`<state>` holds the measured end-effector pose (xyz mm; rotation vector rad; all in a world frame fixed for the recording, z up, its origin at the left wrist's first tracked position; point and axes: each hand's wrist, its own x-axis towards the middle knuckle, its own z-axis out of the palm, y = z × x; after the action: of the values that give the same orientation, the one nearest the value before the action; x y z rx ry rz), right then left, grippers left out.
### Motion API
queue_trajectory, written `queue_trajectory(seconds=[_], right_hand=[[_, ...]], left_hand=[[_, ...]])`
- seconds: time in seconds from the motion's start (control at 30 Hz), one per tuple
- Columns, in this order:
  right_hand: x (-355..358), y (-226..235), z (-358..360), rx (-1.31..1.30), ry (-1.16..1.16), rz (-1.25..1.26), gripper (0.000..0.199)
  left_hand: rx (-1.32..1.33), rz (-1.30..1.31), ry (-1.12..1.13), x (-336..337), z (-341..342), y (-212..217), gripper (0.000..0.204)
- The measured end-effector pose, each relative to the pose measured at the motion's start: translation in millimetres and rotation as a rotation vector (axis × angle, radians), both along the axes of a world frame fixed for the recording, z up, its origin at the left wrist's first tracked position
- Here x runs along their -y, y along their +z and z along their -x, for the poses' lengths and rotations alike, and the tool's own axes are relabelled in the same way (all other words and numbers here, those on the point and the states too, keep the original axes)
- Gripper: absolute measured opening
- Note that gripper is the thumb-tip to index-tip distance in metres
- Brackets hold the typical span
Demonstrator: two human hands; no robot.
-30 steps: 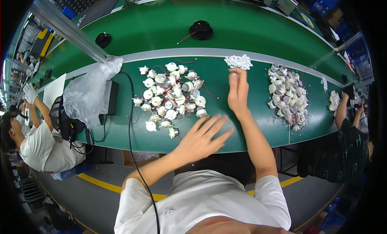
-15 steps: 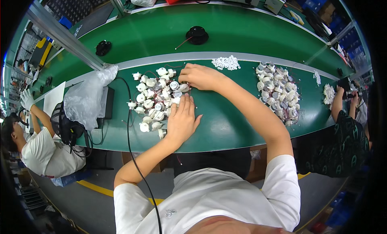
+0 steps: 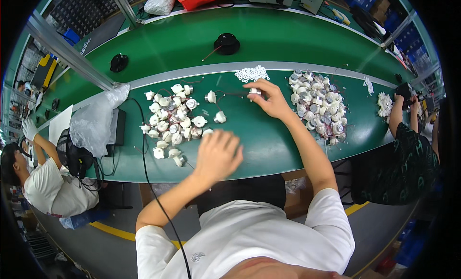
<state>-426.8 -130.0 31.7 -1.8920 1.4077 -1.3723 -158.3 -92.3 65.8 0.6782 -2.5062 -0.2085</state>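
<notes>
My right hand (image 3: 272,100) pinches a small white motor (image 3: 254,91) just above the green bench. Dark red wires run left from it toward a loose white motor (image 3: 210,97). Another loose motor (image 3: 220,117) lies a little nearer to me. My left hand (image 3: 217,156), slightly blurred, is over the bench at the near right side of the left pile of white motors (image 3: 174,116); its fingers are loosely bent with the thumb apart, and I see nothing held. Beyond my right hand lies a patch of small white rings (image 3: 250,74).
A larger motor pile (image 3: 318,106) lies right of my right forearm. A black cable (image 3: 146,163) crosses the left side near my left arm. A plastic bag (image 3: 91,127) and black box stand left. On the green belt sits a black round part (image 3: 226,44). Co-workers sit at both sides.
My right hand has moved right from the left pile, now holding a motor, and two motors lie apart from that pile. My left hand has drawn back toward me. The view has shifted slightly.
</notes>
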Motion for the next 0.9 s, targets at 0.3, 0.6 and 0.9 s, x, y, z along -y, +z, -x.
queue_trajectory(seconds=[0.3,0.6,0.9], right_hand=[[-4,-22,-6,0.534,0.011,0.020,0.031],[-27,21,21,-0.083,0.143,-0.265,0.020],[-56,60,-2,-0.601,-0.319,-0.407,0.052]], left_hand=[[0.251,0.178,0.209,48,51,-47,0.070],[0.599,0.436,0.432,82,43,-43,0.059],[0.018,0.069,0.175,93,90,-63,0.077]])
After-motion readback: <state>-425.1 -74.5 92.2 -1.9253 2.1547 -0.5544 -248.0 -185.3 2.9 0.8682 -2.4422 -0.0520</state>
